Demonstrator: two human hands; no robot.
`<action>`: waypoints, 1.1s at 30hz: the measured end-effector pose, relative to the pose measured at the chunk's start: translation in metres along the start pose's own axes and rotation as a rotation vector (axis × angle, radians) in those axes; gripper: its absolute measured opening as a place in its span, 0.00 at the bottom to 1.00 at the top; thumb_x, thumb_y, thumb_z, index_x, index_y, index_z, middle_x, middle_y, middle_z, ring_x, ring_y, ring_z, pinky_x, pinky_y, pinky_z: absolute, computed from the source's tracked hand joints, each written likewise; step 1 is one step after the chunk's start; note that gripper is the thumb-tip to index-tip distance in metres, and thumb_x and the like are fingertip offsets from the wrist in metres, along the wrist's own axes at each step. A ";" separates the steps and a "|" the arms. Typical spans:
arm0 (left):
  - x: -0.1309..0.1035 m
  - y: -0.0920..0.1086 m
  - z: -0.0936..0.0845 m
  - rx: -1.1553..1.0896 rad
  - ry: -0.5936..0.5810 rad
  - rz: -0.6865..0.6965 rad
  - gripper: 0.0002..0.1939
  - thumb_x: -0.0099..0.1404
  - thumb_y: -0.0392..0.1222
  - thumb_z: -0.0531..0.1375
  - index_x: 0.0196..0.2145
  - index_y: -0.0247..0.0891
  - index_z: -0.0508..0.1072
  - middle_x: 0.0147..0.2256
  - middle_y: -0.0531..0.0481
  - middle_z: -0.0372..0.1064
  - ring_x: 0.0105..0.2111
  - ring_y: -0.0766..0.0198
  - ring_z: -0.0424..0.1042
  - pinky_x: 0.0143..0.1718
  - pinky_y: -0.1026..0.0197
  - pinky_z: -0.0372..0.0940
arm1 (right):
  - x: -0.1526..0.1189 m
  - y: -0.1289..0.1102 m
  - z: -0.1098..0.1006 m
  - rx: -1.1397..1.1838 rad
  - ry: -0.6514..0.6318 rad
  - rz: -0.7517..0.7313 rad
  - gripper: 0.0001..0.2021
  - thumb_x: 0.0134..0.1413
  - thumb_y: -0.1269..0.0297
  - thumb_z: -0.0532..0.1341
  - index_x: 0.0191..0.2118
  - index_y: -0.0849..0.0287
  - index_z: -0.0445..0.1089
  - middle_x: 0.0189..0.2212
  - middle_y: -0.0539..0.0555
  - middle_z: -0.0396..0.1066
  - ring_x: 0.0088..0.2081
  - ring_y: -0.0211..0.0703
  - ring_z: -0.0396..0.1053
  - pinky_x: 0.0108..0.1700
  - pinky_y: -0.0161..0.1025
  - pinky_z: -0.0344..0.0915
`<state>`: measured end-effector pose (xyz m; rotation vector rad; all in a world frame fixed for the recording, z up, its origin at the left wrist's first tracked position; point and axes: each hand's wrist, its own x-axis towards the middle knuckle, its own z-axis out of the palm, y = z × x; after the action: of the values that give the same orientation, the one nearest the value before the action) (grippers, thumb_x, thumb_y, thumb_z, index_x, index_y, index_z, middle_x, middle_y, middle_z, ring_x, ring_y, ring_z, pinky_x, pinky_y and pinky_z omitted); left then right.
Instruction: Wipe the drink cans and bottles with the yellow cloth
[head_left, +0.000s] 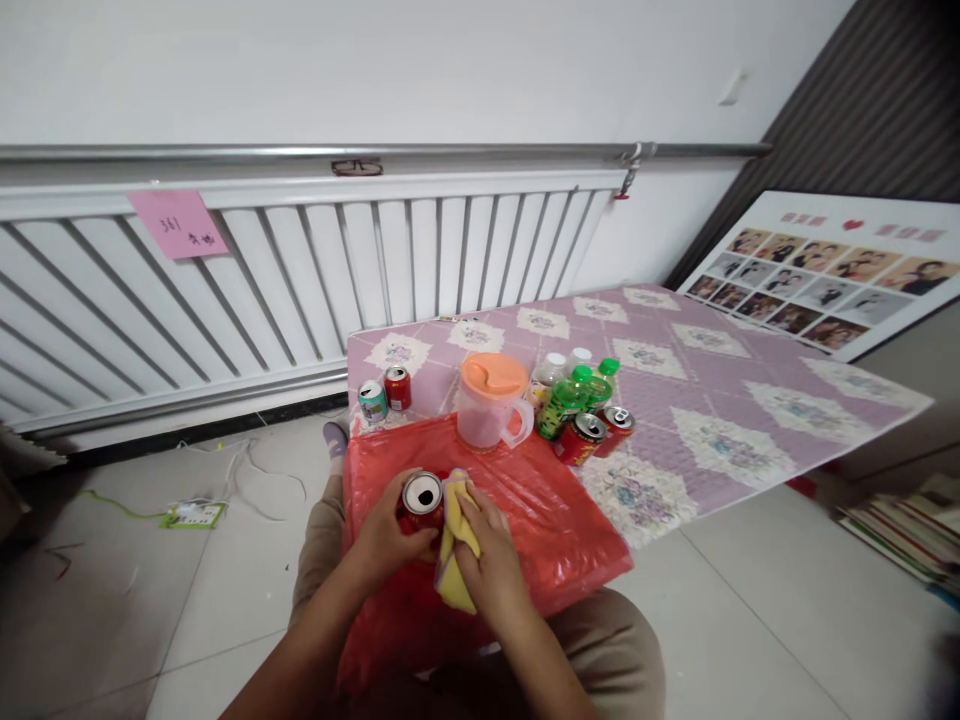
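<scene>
A red metal drink can with a silver top [423, 494] is being held roughly upright between the hands, above a shiny red plastic sheet [570, 545]. The left hand [391, 530] is curling around it, seemingly for steadiness; the right hand [489, 552] is gripping a bunched yellow cloth [456, 575] beside it. Ahead, an orange-lidded clear plastic pitcher [481, 408] is limiting room; rightward, the sheet is extending toward its edge, leaving space.

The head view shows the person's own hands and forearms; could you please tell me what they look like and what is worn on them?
The left hand and right hand are ungloved. Both forearms are uncovered as far as they show, with no sleeve in sight. I see no watch or bracelet; small rings are hard to judge.
</scene>
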<state>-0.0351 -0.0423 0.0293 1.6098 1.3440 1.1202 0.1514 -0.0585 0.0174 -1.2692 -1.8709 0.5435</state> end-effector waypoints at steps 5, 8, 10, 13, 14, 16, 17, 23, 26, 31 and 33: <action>0.000 0.015 -0.016 -0.036 -0.014 0.025 0.38 0.50 0.34 0.66 0.59 0.39 0.62 0.58 0.41 0.65 0.59 0.49 0.65 0.63 0.45 0.60 | -0.001 -0.001 -0.001 0.326 0.013 0.246 0.26 0.49 0.71 0.55 0.56 0.55 0.70 0.59 0.57 0.68 0.61 0.51 0.64 0.62 0.51 0.61; 0.000 0.020 -0.024 -0.064 -0.050 0.024 0.38 0.52 0.35 0.67 0.60 0.40 0.61 0.59 0.41 0.64 0.60 0.47 0.64 0.64 0.44 0.57 | -0.002 -0.011 -0.001 0.733 -0.086 0.591 0.24 0.52 0.64 0.56 0.56 0.56 0.68 0.47 0.56 0.77 0.45 0.50 0.76 0.47 0.48 0.72; 0.000 0.022 -0.029 -0.086 -0.090 0.020 0.39 0.53 0.37 0.67 0.61 0.41 0.60 0.59 0.40 0.63 0.60 0.46 0.63 0.64 0.43 0.57 | -0.004 -0.018 -0.001 0.997 -0.149 0.759 0.23 0.52 0.63 0.58 0.56 0.56 0.68 0.40 0.55 0.79 0.37 0.48 0.77 0.39 0.44 0.73; -0.001 0.024 -0.033 -0.119 -0.104 0.005 0.42 0.53 0.39 0.67 0.63 0.41 0.56 0.59 0.40 0.63 0.59 0.46 0.64 0.63 0.44 0.59 | -0.005 -0.023 -0.001 1.189 -0.151 0.838 0.23 0.47 0.65 0.61 0.52 0.57 0.70 0.38 0.54 0.79 0.35 0.47 0.77 0.35 0.39 0.71; -0.001 0.023 -0.033 -0.132 -0.099 0.003 0.41 0.54 0.40 0.67 0.63 0.41 0.55 0.59 0.40 0.63 0.59 0.47 0.65 0.63 0.45 0.59 | -0.005 -0.023 -0.001 1.206 -0.143 0.843 0.24 0.46 0.66 0.62 0.52 0.57 0.70 0.38 0.54 0.79 0.36 0.47 0.77 0.34 0.39 0.70; -0.001 0.021 -0.031 -0.174 -0.104 0.012 0.40 0.55 0.41 0.67 0.62 0.42 0.56 0.59 0.40 0.62 0.60 0.48 0.64 0.64 0.46 0.59 | -0.006 -0.024 0.000 1.199 -0.114 0.839 0.24 0.45 0.66 0.62 0.52 0.57 0.69 0.38 0.53 0.79 0.36 0.48 0.77 0.34 0.39 0.70; -0.001 0.020 -0.029 -0.195 -0.112 0.016 0.39 0.55 0.42 0.67 0.61 0.41 0.56 0.60 0.39 0.61 0.61 0.48 0.63 0.64 0.47 0.58 | -0.005 -0.025 0.000 1.185 -0.102 0.831 0.24 0.46 0.65 0.62 0.53 0.56 0.69 0.38 0.53 0.79 0.37 0.48 0.77 0.35 0.39 0.70; -0.002 0.025 -0.013 -0.199 0.040 -0.053 0.42 0.48 0.44 0.71 0.57 0.37 0.60 0.55 0.39 0.66 0.57 0.45 0.67 0.61 0.43 0.60 | -0.007 -0.021 0.004 0.972 -0.098 0.768 0.23 0.51 0.63 0.60 0.55 0.55 0.68 0.38 0.52 0.79 0.36 0.47 0.76 0.39 0.42 0.70; -0.004 0.032 -0.011 -0.194 0.098 -0.098 0.37 0.49 0.41 0.69 0.55 0.38 0.62 0.54 0.41 0.68 0.56 0.48 0.68 0.60 0.46 0.62 | -0.009 -0.014 0.004 0.766 -0.096 0.670 0.22 0.50 0.63 0.60 0.53 0.55 0.71 0.41 0.53 0.78 0.38 0.49 0.76 0.41 0.44 0.71; -0.004 0.032 -0.014 -0.169 0.135 -0.098 0.39 0.47 0.38 0.68 0.57 0.39 0.60 0.55 0.41 0.67 0.55 0.50 0.70 0.58 0.49 0.65 | -0.005 -0.002 -0.002 0.457 0.086 0.356 0.22 0.49 0.69 0.58 0.52 0.54 0.73 0.52 0.56 0.74 0.54 0.52 0.71 0.58 0.51 0.65; -0.003 0.030 -0.014 -0.141 0.159 -0.095 0.39 0.46 0.37 0.68 0.56 0.39 0.60 0.55 0.41 0.67 0.54 0.50 0.70 0.57 0.49 0.65 | -0.001 -0.001 -0.006 0.372 0.135 0.229 0.24 0.48 0.72 0.58 0.52 0.53 0.73 0.56 0.56 0.71 0.59 0.51 0.66 0.63 0.53 0.60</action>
<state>-0.0388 -0.0504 0.0613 1.3655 1.3949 1.2771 0.1559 -0.0606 0.0208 -1.2382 -1.4399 0.8611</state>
